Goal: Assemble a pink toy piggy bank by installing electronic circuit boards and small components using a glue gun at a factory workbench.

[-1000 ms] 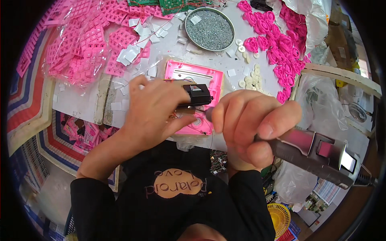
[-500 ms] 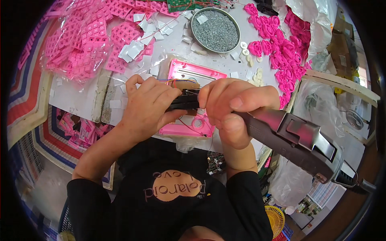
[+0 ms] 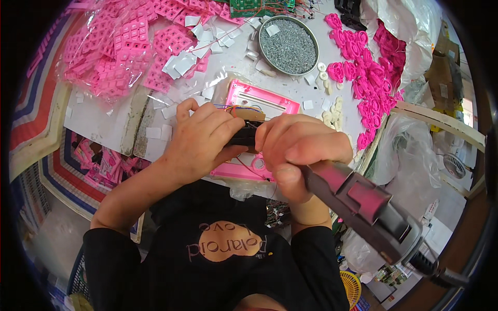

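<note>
My left hand (image 3: 205, 133) is closed on a black plastic part (image 3: 243, 137), pinning it between fingers and thumb. My right hand (image 3: 306, 147) wraps round the front of a dark corded electric screwdriver (image 3: 371, 205), whose rear end slants toward the lower right. The fingers of that hand hide the driver's tip, which is at or near the black part. Below both hands lies an open pink plastic housing (image 3: 223, 170). Coloured wires (image 3: 244, 108) and a brown piece (image 3: 249, 113) show at its middle, partly covered by my hands.
A round metal tin (image 3: 261, 44) full of small screws stands beyond the housing. Bagged pink keypads (image 3: 116, 52) lie far left, with white squares (image 3: 181, 63) beside them. Pink ring-shaped parts (image 3: 369, 93) and cream pieces (image 3: 334, 115) are on the right. A green circuit board (image 3: 254, 8) lies at the back.
The screwdriver's rear end has swung down and to the left, with my right hand turning along. My left hand keeps its hold on the black part. The whole view has shifted slightly.
</note>
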`<action>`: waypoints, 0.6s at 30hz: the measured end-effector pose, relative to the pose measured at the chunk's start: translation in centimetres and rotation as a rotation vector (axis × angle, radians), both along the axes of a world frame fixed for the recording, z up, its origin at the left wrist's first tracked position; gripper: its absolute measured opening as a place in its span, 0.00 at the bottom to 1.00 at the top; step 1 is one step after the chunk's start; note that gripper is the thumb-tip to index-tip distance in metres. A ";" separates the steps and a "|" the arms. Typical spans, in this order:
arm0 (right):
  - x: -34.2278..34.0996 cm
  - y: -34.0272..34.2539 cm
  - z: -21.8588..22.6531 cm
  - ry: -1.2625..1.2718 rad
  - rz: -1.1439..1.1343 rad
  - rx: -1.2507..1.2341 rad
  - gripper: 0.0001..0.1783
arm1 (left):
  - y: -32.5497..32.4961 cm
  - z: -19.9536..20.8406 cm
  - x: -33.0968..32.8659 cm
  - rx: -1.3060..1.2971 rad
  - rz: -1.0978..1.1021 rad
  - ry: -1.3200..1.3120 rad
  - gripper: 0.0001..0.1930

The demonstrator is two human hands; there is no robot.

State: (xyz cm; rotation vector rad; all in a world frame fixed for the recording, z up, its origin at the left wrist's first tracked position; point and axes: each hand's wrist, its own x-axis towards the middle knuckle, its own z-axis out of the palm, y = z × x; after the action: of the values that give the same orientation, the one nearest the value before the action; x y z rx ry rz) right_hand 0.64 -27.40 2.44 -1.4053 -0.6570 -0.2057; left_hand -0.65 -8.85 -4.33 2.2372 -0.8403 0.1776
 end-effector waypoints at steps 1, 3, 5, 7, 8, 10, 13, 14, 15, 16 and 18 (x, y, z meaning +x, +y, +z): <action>0.1 0.1 0.1 -0.022 -0.011 -0.050 0.15 | -0.1 -0.1 0.0 -0.012 0.003 -0.016 0.23; 0.2 0.4 0.0 -0.039 0.003 -0.052 0.14 | -0.1 -0.1 0.0 -0.027 0.003 -0.036 0.23; 0.3 0.8 0.0 -0.027 0.017 -0.037 0.14 | 0.0 -0.2 0.1 -0.034 -0.006 -0.044 0.23; 0.5 0.9 -0.2 -0.027 0.075 -0.042 0.15 | 0.3 -0.5 0.1 -0.022 0.005 -0.042 0.23; 0.7 0.5 -0.2 -0.042 0.120 -0.063 0.16 | 0.3 -0.5 0.1 -0.019 0.003 -0.042 0.23; 1.3 -0.6 0.3 -0.009 0.203 -0.091 0.22 | 0.5 -0.3 0.2 -0.029 -0.010 -0.034 0.23; 2.7 -2.7 -0.5 0.087 0.261 -0.079 0.47 | 0.2 -0.1 0.3 -0.032 -0.017 -0.017 0.23; 3.4 -3.4 -1.1 0.112 0.277 -0.068 0.58 | 0.1 -0.1 0.3 -0.029 -0.012 -0.006 0.23; 2.3 -4.0 -0.8 0.307 0.150 -0.133 0.64 | 0.2 -0.2 0.4 -0.029 -0.028 -0.007 0.24; 1.8 -5.6 -0.5 0.366 0.152 -0.419 0.69 | 0.3 -0.4 0.5 -0.030 -0.043 -0.008 0.24; 0.5 -6.3 -0.5 0.215 0.089 -0.843 0.56 | 0.4 -1.0 0.7 -0.020 -0.060 -0.015 0.26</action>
State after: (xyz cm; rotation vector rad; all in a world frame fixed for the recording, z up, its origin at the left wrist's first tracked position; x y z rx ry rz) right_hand 1.14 -33.73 1.93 -2.1563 -0.6505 0.3343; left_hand 0.08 -8.42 -5.32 2.1914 -0.9083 0.1747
